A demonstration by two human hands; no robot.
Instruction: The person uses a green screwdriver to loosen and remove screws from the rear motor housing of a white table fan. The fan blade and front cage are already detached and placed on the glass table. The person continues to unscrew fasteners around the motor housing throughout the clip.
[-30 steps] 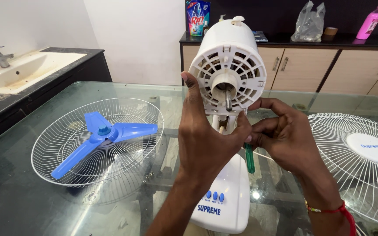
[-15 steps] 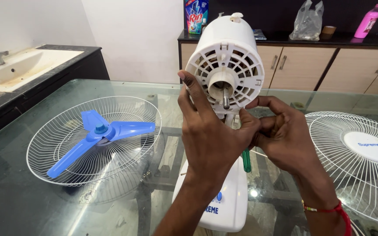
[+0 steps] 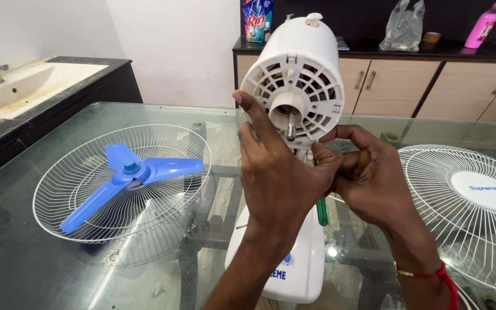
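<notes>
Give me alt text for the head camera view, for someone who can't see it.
Two bare hands work at a white table fan's motor housing: the left hand steadies its front, the right hand grips a green-handled screwdriver beneath it. On the glass table, a blue fan blade lies in one wire guard; another guard lies right.

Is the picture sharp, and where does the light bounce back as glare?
Head view: sharp on both hands, left hand and right hand, and on the white fan motor housing; the glass table mirrors the room, with small bright glints near the fan base; lighting soft, shadows faint.
</notes>
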